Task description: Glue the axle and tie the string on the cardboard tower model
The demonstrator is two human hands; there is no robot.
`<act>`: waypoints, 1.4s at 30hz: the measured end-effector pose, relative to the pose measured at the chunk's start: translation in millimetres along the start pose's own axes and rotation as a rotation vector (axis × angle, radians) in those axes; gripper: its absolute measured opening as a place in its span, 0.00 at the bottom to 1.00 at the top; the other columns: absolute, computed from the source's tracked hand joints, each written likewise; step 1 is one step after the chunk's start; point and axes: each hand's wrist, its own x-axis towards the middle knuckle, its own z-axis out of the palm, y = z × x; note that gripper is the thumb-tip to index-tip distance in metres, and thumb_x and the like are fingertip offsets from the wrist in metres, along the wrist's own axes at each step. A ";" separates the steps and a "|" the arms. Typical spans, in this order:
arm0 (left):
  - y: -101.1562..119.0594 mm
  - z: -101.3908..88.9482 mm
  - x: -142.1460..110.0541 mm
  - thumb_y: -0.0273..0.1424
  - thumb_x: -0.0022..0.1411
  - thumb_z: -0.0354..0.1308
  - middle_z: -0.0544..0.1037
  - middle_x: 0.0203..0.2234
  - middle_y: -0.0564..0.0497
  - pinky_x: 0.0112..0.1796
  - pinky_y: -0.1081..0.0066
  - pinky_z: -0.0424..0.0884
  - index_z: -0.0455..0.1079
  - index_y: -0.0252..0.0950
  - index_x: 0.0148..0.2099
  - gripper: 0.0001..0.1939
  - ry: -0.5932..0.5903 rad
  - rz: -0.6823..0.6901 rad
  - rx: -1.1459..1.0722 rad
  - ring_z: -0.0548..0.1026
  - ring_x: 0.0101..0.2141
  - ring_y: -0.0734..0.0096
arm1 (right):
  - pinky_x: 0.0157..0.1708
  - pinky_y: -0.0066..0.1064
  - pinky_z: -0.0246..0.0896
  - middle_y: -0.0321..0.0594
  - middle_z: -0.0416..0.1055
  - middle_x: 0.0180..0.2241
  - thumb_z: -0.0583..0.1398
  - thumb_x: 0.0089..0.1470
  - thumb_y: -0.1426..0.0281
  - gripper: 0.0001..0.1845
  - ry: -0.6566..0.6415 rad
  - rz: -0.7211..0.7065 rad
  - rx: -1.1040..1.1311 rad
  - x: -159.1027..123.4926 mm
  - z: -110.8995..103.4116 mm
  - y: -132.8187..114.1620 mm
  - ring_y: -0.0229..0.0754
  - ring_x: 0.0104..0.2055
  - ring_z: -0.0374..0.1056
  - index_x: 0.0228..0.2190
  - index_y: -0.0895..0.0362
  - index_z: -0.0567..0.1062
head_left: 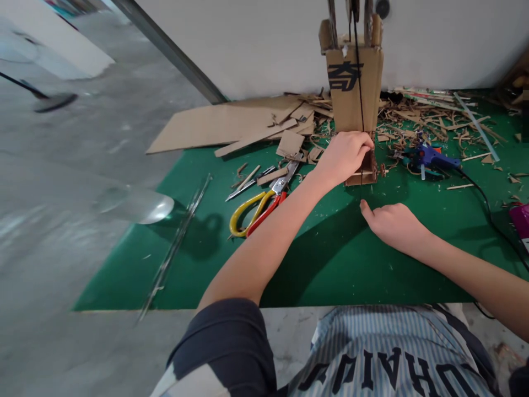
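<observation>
The black string (pixel 361 105) runs down the front of the cardboard tower (pixel 345 107), which stands at eleven o'clock from the right hand (pixel 394 226) and twelve o'clock from the left hand (pixel 347 156). The right hand is curled, pinching the string's lower end between thumb and fingers, just below the tower's open base (pixel 369 166). The left hand, fingers bent, rests against that base; its fingertips are hidden, so whether they grip anything cannot be told. The tower's top is cut off by the upper picture edge, and a magenta box (pixel 521 223) at the right edge is cropped too.

From the left hand, scissors (pixel 280 184) lie at eight o'clock; from the right, a glue gun (pixel 436 157) lies near one o'clock. Bare green table (pixel 413 281) opens from the right hand at six o'clock to the near edge, and at eight.
</observation>
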 end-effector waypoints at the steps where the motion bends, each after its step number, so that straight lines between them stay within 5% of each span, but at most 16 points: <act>1: 0.7 -1.1 -0.3 0.25 0.71 0.51 0.85 0.46 0.45 0.52 0.62 0.72 0.79 0.35 0.47 0.14 -0.002 0.003 -0.005 0.80 0.47 0.62 | 0.23 0.35 0.48 0.46 0.81 0.31 0.54 0.57 0.85 0.37 -0.008 0.007 0.001 -0.4 0.3 0.8 0.43 0.31 0.77 0.68 0.70 0.65; 6: 7.1 -25.8 -4.6 0.28 0.70 0.53 0.85 0.41 0.47 0.47 0.65 0.73 0.81 0.37 0.48 0.14 -0.191 0.029 -0.047 0.81 0.40 0.65 | 0.24 0.35 0.47 0.44 0.81 0.31 0.54 0.61 0.82 0.33 0.074 0.056 0.011 -4.2 5.5 4.1 0.42 0.32 0.76 0.66 0.64 0.69; 10: 10.1 -54.2 -11.2 0.31 0.70 0.54 0.84 0.49 0.49 0.49 0.66 0.73 0.79 0.43 0.58 0.19 -0.426 0.123 -0.010 0.81 0.44 0.64 | 0.27 0.36 0.49 0.45 0.81 0.33 0.52 0.66 0.78 0.26 0.251 0.033 0.002 -7.5 7.0 5.9 0.42 0.34 0.75 0.61 0.62 0.75; 14: 8.1 -63.7 -17.8 0.32 0.69 0.54 0.84 0.49 0.50 0.47 0.68 0.72 0.79 0.45 0.57 0.19 -0.503 0.168 0.080 0.80 0.45 0.63 | 0.27 0.35 0.48 0.44 0.81 0.31 0.52 0.69 0.73 0.21 0.325 0.053 0.042 -7.1 6.7 7.5 0.41 0.32 0.73 0.56 0.62 0.79; 21: 13.1 -46.0 -21.6 0.40 0.67 0.60 0.82 0.40 0.46 0.39 0.66 0.68 0.78 0.40 0.43 0.11 -0.480 0.100 0.227 0.77 0.37 0.61 | 0.27 0.35 0.46 0.41 0.80 0.29 0.51 0.70 0.73 0.20 0.476 0.017 0.084 -2.8 13.5 12.1 0.38 0.29 0.70 0.51 0.61 0.81; 26: 19.7 -40.5 -23.8 0.46 0.64 0.65 0.79 0.36 0.43 0.41 0.61 0.68 0.75 0.37 0.34 0.17 -0.434 0.141 0.372 0.76 0.41 0.53 | 0.27 0.36 0.45 0.41 0.80 0.30 0.50 0.70 0.74 0.20 0.497 0.009 0.098 -1.2 18.9 13.0 0.38 0.29 0.69 0.47 0.60 0.82; 36: 16.1 -20.2 -26.2 0.43 0.62 0.67 0.81 0.44 0.37 0.48 0.56 0.67 0.80 0.32 0.47 0.20 -0.356 0.217 0.548 0.72 0.52 0.43 | 0.28 0.35 0.42 0.42 0.78 0.30 0.51 0.69 0.73 0.19 0.444 0.112 0.131 4.1 14.5 12.1 0.39 0.29 0.64 0.36 0.59 0.81; 42: 17.1 -18.3 -25.1 0.31 0.66 0.61 0.82 0.44 0.38 0.44 0.58 0.65 0.81 0.31 0.43 0.10 -0.394 0.254 0.615 0.73 0.50 0.47 | 0.28 0.36 0.43 0.42 0.75 0.31 0.50 0.67 0.79 0.19 0.500 0.142 -0.009 9.3 6.7 16.6 0.40 0.31 0.62 0.34 0.58 0.80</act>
